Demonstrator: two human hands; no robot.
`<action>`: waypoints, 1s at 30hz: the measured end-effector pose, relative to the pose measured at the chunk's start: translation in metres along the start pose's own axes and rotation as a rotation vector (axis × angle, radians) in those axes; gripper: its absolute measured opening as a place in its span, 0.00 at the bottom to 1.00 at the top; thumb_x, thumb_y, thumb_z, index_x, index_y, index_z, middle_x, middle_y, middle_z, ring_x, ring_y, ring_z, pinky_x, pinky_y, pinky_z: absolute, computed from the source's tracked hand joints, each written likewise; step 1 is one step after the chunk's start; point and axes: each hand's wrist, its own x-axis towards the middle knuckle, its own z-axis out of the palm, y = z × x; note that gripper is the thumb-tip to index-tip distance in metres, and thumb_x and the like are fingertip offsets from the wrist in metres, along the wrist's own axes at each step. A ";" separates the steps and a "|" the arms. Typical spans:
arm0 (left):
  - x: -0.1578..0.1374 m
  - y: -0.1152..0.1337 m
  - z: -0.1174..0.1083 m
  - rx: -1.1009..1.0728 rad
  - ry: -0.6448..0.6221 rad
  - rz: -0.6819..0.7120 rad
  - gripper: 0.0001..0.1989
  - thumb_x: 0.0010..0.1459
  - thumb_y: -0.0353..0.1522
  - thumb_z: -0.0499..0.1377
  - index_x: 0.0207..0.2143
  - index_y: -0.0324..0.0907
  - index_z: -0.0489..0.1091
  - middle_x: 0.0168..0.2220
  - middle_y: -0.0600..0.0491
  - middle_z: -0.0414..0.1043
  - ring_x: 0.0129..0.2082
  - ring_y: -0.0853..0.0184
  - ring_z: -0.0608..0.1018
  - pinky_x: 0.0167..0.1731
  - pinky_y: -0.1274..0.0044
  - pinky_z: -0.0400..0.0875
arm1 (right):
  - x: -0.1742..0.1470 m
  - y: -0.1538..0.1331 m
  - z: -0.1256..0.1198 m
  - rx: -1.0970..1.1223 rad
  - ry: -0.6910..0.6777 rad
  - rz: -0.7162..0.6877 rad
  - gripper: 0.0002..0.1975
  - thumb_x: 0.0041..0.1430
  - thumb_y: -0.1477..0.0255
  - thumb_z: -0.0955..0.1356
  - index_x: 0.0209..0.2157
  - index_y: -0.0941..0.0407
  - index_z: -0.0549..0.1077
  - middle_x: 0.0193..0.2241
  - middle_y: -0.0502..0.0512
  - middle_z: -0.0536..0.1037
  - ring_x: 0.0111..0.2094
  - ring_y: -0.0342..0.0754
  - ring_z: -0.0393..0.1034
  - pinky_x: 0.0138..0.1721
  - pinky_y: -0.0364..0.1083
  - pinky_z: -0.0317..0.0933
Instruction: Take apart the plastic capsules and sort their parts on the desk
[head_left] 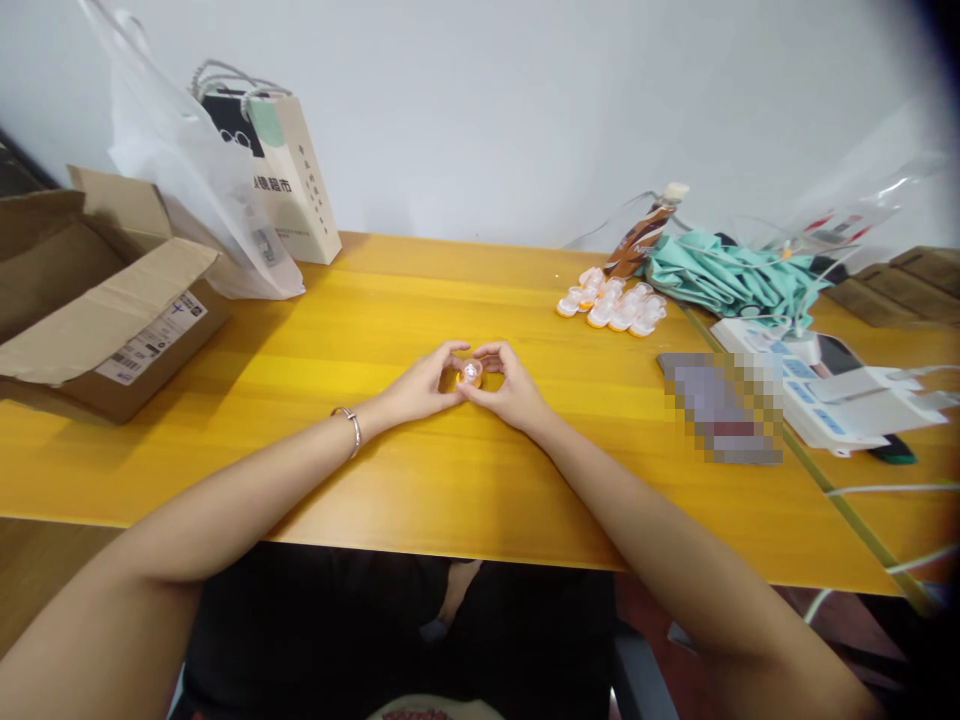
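At the middle of the table, a small clear-and-orange plastic case sits between my two hands. My left hand curves in from the left, its thumb and fingertips closed on the case. From the right, my right hand grips the same case, its thumb tip close to the left thumb. Parts of the case are covered by the fingers. Farther back on the right lie several similar clear-and-orange plastic cases in a cluster.
An open cardboard box, a white plastic bag and a paper bag stand left. Toward the right are a brown bottle, a folded teal umbrella, a blurred flat object, a white power strip and cables.
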 end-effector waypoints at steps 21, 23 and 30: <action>-0.003 0.002 0.000 0.011 -0.013 -0.063 0.29 0.52 0.36 0.60 0.54 0.45 0.52 0.44 0.47 0.68 0.44 0.62 0.71 0.46 0.67 0.62 | 0.035 0.050 -0.030 -0.009 0.406 0.236 0.21 0.47 0.64 0.68 0.43 0.57 0.65 0.32 0.55 0.74 0.33 0.47 0.69 0.39 0.51 0.64; -0.003 0.001 -0.001 0.033 -0.016 -0.061 0.29 0.52 0.37 0.60 0.54 0.45 0.52 0.45 0.47 0.68 0.45 0.61 0.71 0.47 0.67 0.62 | 0.051 0.071 -0.037 -0.103 0.415 0.276 0.22 0.44 0.66 0.69 0.42 0.58 0.65 0.31 0.54 0.73 0.31 0.47 0.68 0.39 0.52 0.64; -0.003 0.005 -0.002 0.076 -0.022 -0.055 0.29 0.52 0.37 0.59 0.55 0.44 0.52 0.45 0.47 0.68 0.46 0.60 0.70 0.45 0.66 0.63 | 0.088 0.101 -0.048 -0.239 0.492 0.390 0.14 0.44 0.66 0.67 0.33 0.60 0.68 0.31 0.59 0.73 0.32 0.50 0.67 0.39 0.53 0.62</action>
